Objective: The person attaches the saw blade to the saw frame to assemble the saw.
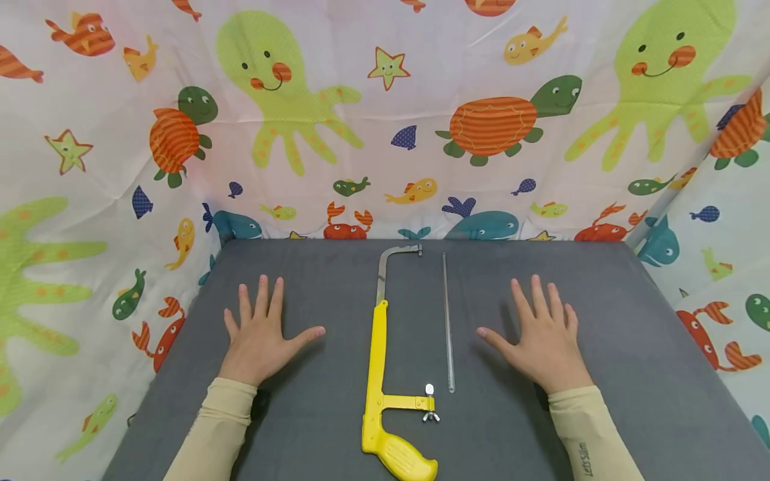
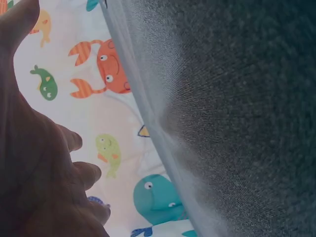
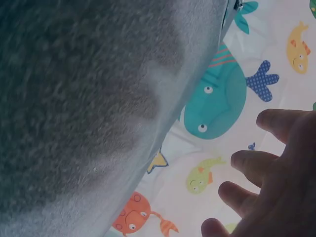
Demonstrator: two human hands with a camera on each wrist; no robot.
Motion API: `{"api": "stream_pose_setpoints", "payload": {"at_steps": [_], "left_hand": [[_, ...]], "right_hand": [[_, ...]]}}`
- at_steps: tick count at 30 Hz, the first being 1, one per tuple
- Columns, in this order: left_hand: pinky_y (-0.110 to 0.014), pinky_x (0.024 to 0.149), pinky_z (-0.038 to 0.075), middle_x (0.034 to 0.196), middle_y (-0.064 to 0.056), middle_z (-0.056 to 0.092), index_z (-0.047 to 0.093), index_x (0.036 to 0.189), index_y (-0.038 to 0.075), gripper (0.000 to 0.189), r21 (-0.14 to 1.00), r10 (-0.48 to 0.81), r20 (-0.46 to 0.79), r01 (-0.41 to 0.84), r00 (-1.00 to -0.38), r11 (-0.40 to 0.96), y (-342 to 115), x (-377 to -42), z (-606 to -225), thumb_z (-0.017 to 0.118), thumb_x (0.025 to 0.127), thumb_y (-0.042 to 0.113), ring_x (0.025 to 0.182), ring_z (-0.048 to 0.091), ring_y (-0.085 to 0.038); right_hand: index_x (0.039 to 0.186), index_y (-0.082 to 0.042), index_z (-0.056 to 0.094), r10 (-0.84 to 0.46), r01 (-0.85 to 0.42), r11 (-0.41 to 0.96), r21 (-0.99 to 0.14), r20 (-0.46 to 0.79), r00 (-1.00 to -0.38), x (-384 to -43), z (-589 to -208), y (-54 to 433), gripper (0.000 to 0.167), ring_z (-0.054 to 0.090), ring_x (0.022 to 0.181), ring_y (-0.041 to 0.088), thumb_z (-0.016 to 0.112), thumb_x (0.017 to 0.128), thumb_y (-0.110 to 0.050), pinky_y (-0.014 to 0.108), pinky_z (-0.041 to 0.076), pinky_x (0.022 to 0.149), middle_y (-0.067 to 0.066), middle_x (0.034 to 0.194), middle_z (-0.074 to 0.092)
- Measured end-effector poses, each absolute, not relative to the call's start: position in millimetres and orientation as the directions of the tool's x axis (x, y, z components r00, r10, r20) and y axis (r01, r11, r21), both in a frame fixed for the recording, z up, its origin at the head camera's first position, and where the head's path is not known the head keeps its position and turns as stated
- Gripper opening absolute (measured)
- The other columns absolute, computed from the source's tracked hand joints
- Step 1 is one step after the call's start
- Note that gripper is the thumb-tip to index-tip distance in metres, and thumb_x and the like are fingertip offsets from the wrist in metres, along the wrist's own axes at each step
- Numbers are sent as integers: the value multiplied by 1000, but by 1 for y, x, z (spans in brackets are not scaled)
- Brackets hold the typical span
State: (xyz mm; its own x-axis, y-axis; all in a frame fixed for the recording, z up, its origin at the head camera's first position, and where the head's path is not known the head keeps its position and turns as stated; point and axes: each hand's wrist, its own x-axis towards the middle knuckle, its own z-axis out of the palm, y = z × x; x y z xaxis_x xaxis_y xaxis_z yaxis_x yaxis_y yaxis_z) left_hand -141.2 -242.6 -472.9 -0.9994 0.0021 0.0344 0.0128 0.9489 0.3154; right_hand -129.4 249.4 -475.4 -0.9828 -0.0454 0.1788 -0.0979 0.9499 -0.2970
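Note:
A yellow-handled hacksaw frame (image 1: 375, 361) lies in the middle of the grey table, its bent metal arm toward the back and its grip toward the front. A wing nut (image 1: 430, 416) sits on the stub of its front arm. Just right of the frame lies a thin, straight, pale strip (image 1: 448, 327), roughly parallel to it. My left hand (image 1: 257, 341) is spread palm down to the left of the saw, holding nothing. On the other side, right of the strip, my right hand (image 1: 543, 341) has its fingers spread too, with nothing in it.
The grey cloth-covered table (image 1: 493, 427) ends at a back edge against a curtain (image 1: 409, 167) printed with sea animals. The same curtain hangs along the left and right sides. Beige sleeves (image 1: 213, 427) cover both forearms.

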Motion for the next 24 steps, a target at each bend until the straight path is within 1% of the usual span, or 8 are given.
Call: {"api": "stream_pose_setpoints", "payload": {"at_steps": [5, 11, 14, 21, 24], "left_hand": [[-90, 117, -3, 183, -14, -8, 3, 176, 18, 135, 322, 5, 38, 17, -999, 947, -239, -141, -473, 56, 81, 97, 166, -15, -54], [-88, 120, -1, 183, -11, -8, 2, 176, 20, 136, 328, 31, 53, 47, -998, 944, -227, -146, -472, 55, 79, 99, 167, -15, -49], [-86, 122, -1, 183, -10, -7, 3, 176, 20, 135, 330, 50, 54, 65, -997, 942, -217, -148, -468, 55, 80, 99, 168, -14, -47], [-82, 125, 1, 184, -9, -6, 3, 176, 20, 135, 326, 80, 39, 88, -996, 941, -189, -147, -463, 55, 80, 99, 169, -12, -45], [-80, 127, 0, 184, -8, -7, 2, 176, 21, 134, 331, 94, 25, 97, -995, 939, -178, -144, -462, 56, 80, 98, 169, -13, -43]], "right_hand": [[172, -11, 27, -51, -97, 951, -292, 161, -986, -131, -473, 242, 118, 14, 161, 60, 65, 88, -84, 83, 12, 121, 29, 178, 15], [173, -13, 27, -78, -122, 948, -293, 158, -984, -133, -473, 228, 116, 17, 160, 58, 65, 88, -84, 81, 16, 120, 27, 179, 16], [173, -14, 27, -95, -140, 946, -294, 160, -982, -135, -472, 219, 115, 18, 161, 56, 65, 89, -83, 79, 17, 120, 26, 179, 17], [173, -16, 28, -129, -167, 938, -303, 141, -982, -138, -473, 198, 114, 16, 163, 53, 67, 88, -81, 77, 15, 123, 24, 180, 16], [173, -16, 28, -138, -173, 938, -301, 135, -981, -139, -473, 189, 114, 16, 163, 52, 67, 88, -81, 76, 16, 124, 24, 180, 16]]}}
